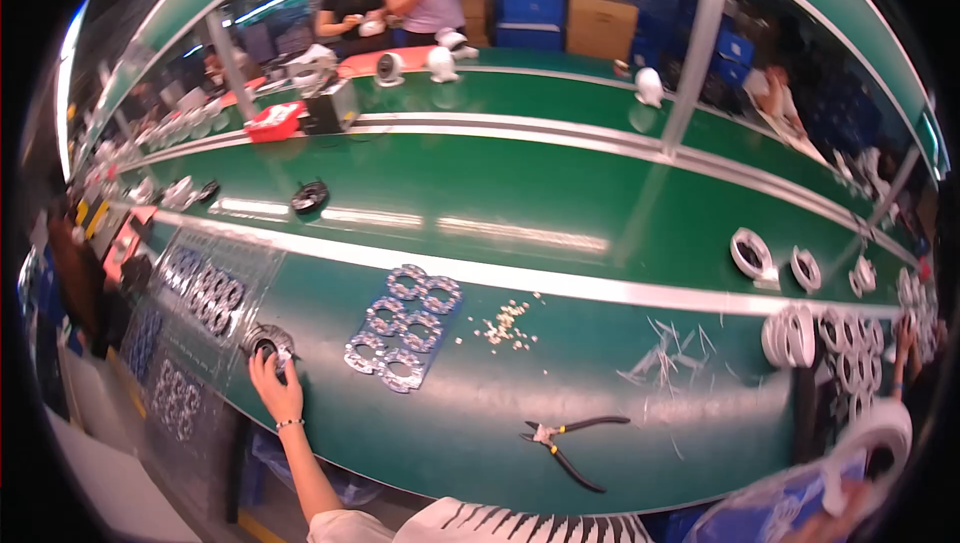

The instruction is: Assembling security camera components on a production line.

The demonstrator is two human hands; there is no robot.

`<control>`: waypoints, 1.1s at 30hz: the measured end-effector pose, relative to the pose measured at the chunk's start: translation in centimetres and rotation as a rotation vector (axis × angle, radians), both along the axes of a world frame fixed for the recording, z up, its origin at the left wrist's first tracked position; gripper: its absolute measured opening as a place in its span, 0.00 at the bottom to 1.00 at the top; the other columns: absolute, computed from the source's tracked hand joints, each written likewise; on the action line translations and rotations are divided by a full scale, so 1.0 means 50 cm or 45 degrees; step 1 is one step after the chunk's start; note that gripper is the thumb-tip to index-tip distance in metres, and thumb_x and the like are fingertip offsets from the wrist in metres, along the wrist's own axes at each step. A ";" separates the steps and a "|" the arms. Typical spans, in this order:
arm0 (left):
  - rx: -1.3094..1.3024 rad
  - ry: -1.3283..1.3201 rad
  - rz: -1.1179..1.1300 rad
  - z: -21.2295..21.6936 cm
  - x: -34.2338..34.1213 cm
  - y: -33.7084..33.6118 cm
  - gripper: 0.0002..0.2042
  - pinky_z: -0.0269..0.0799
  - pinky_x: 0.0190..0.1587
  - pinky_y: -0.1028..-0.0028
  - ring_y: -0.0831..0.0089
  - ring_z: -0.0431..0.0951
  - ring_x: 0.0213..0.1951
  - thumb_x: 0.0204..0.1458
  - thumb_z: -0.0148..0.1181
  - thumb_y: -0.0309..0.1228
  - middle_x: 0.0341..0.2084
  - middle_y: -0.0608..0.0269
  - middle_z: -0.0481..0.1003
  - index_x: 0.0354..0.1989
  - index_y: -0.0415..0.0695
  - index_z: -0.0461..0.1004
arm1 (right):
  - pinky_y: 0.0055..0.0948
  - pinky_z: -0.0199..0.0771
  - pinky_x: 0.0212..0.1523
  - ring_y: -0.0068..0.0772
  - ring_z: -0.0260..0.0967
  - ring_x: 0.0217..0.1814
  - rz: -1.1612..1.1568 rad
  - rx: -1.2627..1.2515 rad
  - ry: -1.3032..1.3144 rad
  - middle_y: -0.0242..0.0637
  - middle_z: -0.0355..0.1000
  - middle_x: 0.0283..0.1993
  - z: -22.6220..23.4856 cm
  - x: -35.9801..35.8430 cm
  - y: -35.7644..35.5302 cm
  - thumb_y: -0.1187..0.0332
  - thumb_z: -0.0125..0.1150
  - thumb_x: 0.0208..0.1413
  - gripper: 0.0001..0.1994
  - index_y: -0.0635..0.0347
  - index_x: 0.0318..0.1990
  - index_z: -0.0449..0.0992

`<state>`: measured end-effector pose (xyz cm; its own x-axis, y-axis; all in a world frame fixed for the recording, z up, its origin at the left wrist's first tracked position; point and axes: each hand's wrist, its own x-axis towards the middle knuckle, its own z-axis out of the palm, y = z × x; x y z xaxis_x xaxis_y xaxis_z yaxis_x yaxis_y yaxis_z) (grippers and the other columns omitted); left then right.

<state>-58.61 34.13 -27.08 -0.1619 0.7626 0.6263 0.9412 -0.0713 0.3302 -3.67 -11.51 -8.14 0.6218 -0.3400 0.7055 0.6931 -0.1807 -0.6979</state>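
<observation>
My left hand (277,388) is at the left of the green bench, its fingers curled over a black round part (268,336) that rests at the table's near edge. At the lower right, my right hand (845,515) is blurred and partly hidden. It appears to grip a large white ring-shaped housing (893,423) by its lower side, over a clear plastic bag (765,523). Between the hands lie a panel of ring-shaped circuit boards (384,314), a scatter of small pale pieces (507,323), and cutting pliers (543,434) with black handles spread apart.
Clear trays with more ring boards (205,288) stand at the left. White cable ties or strips (665,358) lie at the right, beside stacked white rings (790,336). Beyond a pale rail, a green conveyor (480,183) carries a black part (310,196) and white rings. Other people stand across it.
</observation>
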 end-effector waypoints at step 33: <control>0.493 0.398 -0.299 0.025 0.043 0.013 0.18 0.66 0.34 0.60 0.58 0.71 0.29 0.47 0.55 0.46 0.25 0.52 0.72 0.25 0.41 0.71 | 0.36 0.37 0.62 0.41 0.36 0.67 -0.056 -0.083 0.587 0.50 0.39 0.64 -0.315 0.139 0.142 0.66 0.55 0.50 0.35 0.61 0.61 0.40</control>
